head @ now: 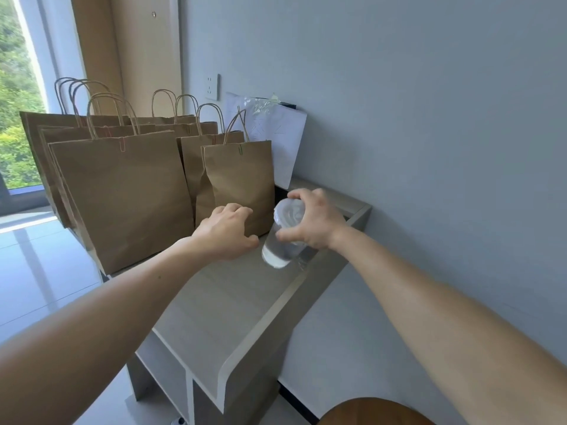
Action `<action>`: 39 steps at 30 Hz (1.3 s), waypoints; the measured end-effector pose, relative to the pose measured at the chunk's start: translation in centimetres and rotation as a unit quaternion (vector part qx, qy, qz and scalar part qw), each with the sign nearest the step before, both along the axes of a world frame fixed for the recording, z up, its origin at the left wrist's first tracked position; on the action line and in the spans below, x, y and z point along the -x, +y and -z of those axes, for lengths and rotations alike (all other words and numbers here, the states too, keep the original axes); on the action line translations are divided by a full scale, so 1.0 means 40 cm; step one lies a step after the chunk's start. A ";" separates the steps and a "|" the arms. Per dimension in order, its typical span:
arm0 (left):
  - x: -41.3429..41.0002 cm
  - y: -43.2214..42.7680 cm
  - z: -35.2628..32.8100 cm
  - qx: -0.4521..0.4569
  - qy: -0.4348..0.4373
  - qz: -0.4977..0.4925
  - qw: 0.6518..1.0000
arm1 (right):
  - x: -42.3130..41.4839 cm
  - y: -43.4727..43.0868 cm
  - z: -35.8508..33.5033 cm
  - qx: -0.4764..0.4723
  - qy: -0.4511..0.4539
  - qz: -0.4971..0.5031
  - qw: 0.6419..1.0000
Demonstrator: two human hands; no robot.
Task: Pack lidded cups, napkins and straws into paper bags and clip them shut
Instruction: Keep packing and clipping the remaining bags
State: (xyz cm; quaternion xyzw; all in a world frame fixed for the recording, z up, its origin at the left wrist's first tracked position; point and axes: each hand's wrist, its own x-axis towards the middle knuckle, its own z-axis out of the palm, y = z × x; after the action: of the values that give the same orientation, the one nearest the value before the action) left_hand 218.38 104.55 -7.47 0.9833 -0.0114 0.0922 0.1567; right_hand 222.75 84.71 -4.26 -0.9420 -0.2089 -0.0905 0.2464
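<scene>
My right hand (313,220) grips a clear lidded cup (280,250) near its white lid, and the cup hangs tilted just above the grey shelf top (233,302). Beside it on the left, my left hand (227,233) hovers with loosely curled fingers and holds nothing, right in front of the nearest small brown paper bag (242,185). That bag stands upright with a green clip on its top edge. Several more brown paper bags (125,197) with twisted handles stand clipped in rows to the left.
A white paper bag (285,139) with clear plastic leans against the grey wall behind the brown bags. A wall socket (213,87) sits above. The shelf unit has open compartments below, and a round wooden seat (374,412) shows at the bottom right.
</scene>
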 end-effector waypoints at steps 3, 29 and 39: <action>0.004 -0.030 -0.035 -0.003 -0.015 0.006 1.000 | 0.024 -0.048 -0.074 -0.033 -0.059 0.014 0.998; 0.209 -1.036 0.307 -0.087 0.167 0.295 0.937 | 0.518 -1.031 0.341 -0.055 0.077 0.278 0.956; 0.404 -1.143 0.623 -0.125 0.465 0.323 0.815 | 0.614 -1.109 0.562 -0.081 0.135 0.273 0.949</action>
State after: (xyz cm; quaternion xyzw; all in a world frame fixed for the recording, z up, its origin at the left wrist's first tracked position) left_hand 202.23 58.82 -32.38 0.8597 -0.2659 -0.4343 0.0402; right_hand 198.17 40.36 -26.75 -0.9432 0.0993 -0.0425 0.3140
